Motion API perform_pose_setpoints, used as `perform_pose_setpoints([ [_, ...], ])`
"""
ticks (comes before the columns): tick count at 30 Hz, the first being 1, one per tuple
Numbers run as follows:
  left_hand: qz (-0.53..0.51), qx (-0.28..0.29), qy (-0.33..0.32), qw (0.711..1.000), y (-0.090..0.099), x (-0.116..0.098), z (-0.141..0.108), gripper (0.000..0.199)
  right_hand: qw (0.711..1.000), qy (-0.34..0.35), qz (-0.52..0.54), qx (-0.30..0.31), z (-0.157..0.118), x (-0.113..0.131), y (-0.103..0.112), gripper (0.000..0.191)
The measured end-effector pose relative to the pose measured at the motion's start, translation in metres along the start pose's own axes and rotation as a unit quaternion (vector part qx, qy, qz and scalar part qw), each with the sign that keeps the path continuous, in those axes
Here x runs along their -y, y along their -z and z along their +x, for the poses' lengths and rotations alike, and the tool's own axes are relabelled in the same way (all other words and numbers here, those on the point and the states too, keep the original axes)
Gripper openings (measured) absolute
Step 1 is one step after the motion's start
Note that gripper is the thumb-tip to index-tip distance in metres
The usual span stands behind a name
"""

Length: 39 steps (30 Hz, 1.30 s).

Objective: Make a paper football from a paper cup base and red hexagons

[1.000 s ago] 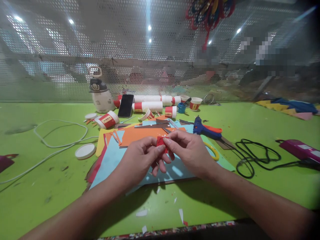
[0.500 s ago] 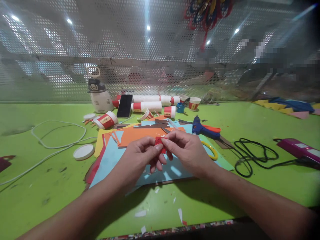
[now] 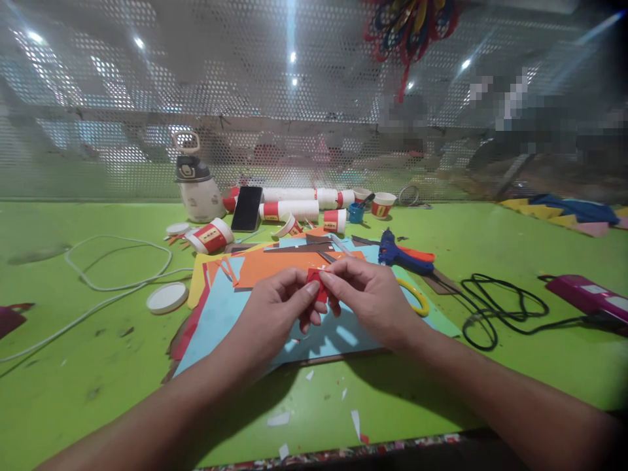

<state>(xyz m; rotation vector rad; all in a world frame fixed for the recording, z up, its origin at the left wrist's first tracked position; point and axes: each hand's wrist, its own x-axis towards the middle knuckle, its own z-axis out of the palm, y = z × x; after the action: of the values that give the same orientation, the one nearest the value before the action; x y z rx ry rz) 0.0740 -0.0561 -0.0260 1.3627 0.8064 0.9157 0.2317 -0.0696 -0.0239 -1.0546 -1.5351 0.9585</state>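
A small red paper piece [image 3: 318, 277] is pinched between both hands above the coloured sheets. My left hand [image 3: 284, 297] grips its left side with thumb and fingers. On the right side, my right hand [image 3: 366, 291] pinches the same piece. Beneath the hands lies a light blue sheet [image 3: 220, 320], with an orange sheet [image 3: 260, 265] on the stack behind. Scissors with a yellow handle [image 3: 418, 302] lie partly hidden by my right hand. A blue glue gun [image 3: 405, 258] rests just beyond them.
Paper cups [image 3: 212, 235], a phone [image 3: 246, 209] and a bottle [image 3: 200, 196] stand or lie toward the back. A white lid [image 3: 167, 297] and white cable [image 3: 122, 288] are left; a black cord [image 3: 483, 307] runs right to a purple device [image 3: 586, 294]. Paper scraps lie in front.
The view has shifted slightly, so the scene sits a little further right. Both hands keep hold of the red paper piece, with only slight finger movement.
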Motion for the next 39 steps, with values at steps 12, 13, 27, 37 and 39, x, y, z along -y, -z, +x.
perform_pose_setpoints([
  [12, -0.042, 0.019, -0.001, 0.999, 0.0007, 0.0000, -0.0006, 0.018, 0.994, -0.020, 0.098, 0.048, 0.0006, -0.0010, 0.0013, 0.032],
  [13, -0.042, 0.020, -0.001, 0.999, 0.0009, 0.0002, -0.0005, 0.018, 0.994, -0.022, 0.096, 0.049, 0.0007, -0.0012, 0.0017, 0.030],
  [27, -0.059, 0.047, 0.002, 0.997, 0.0025, 0.0025, 0.0008, 0.017, 0.994, -0.030, 0.089, 0.052, 0.0012, -0.0018, 0.0036, 0.025],
  [37, -0.058, 0.033, 0.011, 0.998, 0.0043, 0.0062, 0.0021, 0.019, 0.983, -0.071, 0.144, 0.092, 0.0037, -0.0026, 0.0031, 0.028],
  [39, -0.049, 0.027, 0.011, 0.998, 0.0038, 0.0057, 0.0021, 0.019, 0.983, -0.077, 0.140, 0.089, 0.0035, -0.0028, 0.0043, 0.026],
])
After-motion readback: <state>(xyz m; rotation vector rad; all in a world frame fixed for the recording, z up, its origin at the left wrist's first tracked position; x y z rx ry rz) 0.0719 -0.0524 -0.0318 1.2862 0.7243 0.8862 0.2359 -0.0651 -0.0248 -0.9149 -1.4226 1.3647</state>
